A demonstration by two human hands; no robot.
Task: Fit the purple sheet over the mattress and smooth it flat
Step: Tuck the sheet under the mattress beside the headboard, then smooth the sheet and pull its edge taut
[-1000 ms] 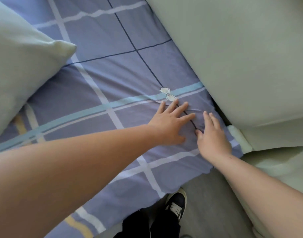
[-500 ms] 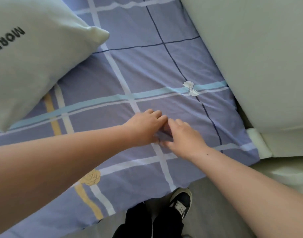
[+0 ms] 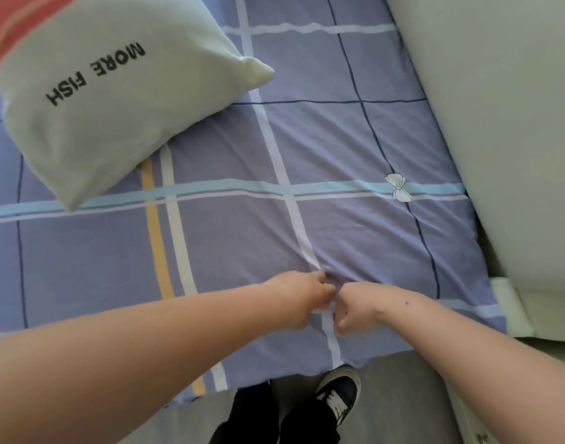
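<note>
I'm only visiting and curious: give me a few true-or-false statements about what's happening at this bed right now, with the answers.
1. The left hand and right hand both pinch the purple sheet. True.
2. The pillow reads MORE FISH. True.
3. The pillow lies under the hands. False: it lies farther up the sheet, apart from them.
4. The sheet is plain. False: it has stripes and a white bow print.
5. The person is barefoot. False: a dark lace-up shoe shows.
</note>
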